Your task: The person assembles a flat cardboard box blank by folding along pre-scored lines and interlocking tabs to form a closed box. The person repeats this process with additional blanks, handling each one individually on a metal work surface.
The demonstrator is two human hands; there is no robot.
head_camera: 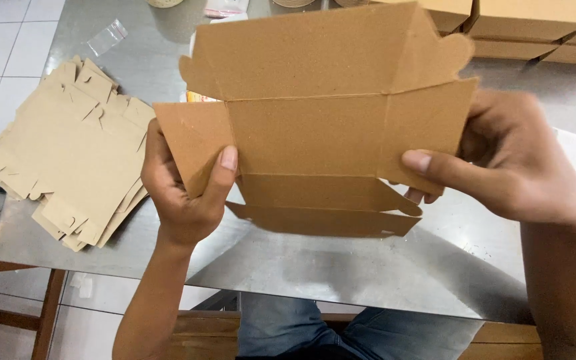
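The cardboard box blank (315, 127), brown and creased along its fold lines, is held up in the middle of the frame, above the steel counter (395, 273) rather than lying on it, so both of its ends are free to bend. The left hand (185, 193) pinches the left end panel, thumb pressed on the near face and fingers (151, 143) wrapped behind; that panel is already angled inward along its crease. The right hand (508, 160) grips the right end panel the same way, thumb flat on the front and fingers (416, 195) curled underneath. Two long flaps hang loose along the lower edge, and a rounded tab sticks up at the upper right.

At the left of the frame a stack of flat blanks (75, 153) lies fanned on the counter, within easy reach. Finished closed boxes (535, 27) sit in the upper right corner.
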